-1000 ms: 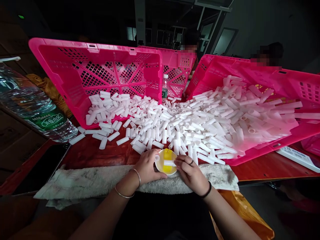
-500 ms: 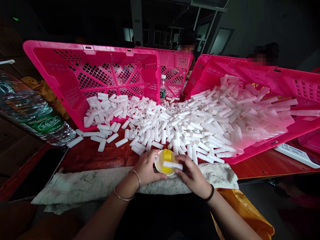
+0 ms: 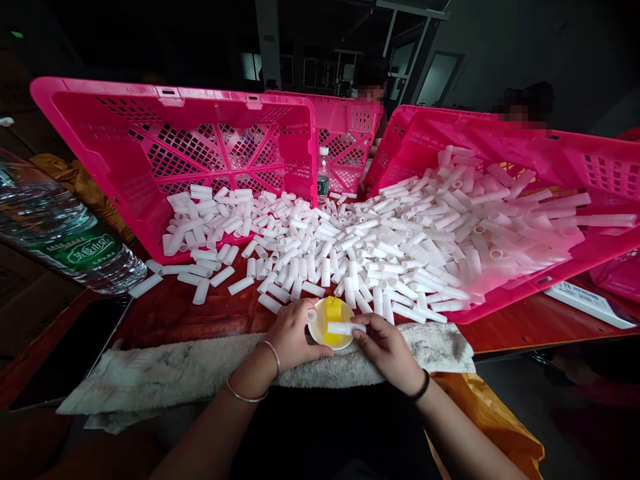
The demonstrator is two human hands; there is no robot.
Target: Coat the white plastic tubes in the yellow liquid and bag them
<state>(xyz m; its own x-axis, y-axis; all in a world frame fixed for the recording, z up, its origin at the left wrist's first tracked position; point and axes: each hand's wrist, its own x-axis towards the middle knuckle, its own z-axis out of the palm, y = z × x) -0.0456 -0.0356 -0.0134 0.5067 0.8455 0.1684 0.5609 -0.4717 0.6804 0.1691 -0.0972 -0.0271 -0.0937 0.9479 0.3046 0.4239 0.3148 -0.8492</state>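
Note:
A small pale bowl [image 3: 316, 332] stands in front of me with a yellow block [image 3: 333, 312] in it. My left hand [image 3: 294, 333] curls round the bowl's left side, with a short white tube [image 3: 312, 316] at its fingertips, seen end-on. The thumb lies along the bowl's near edge. Over the bowl, a second white tube [image 3: 340, 328] lies level across the yellow block. Its right end is pinched between thumb and fingers of my right hand [image 3: 385, 347]. Whether this tube touches the block I cannot tell.
Loose white tubes [image 3: 300, 267] cover the table beyond the bowl and spill from tipped pink crates [image 3: 295, 103]. A large water bottle [image 3: 85, 233] and a dark phone [image 3: 70, 353] are at left. A towel [image 3: 200, 367] lines the near edge. Two people sit beyond the crates.
My right fingers have closed more tightly on the right end of the tube over the bowl. My left hand keeps its place at the bowl. The view has shifted slightly.

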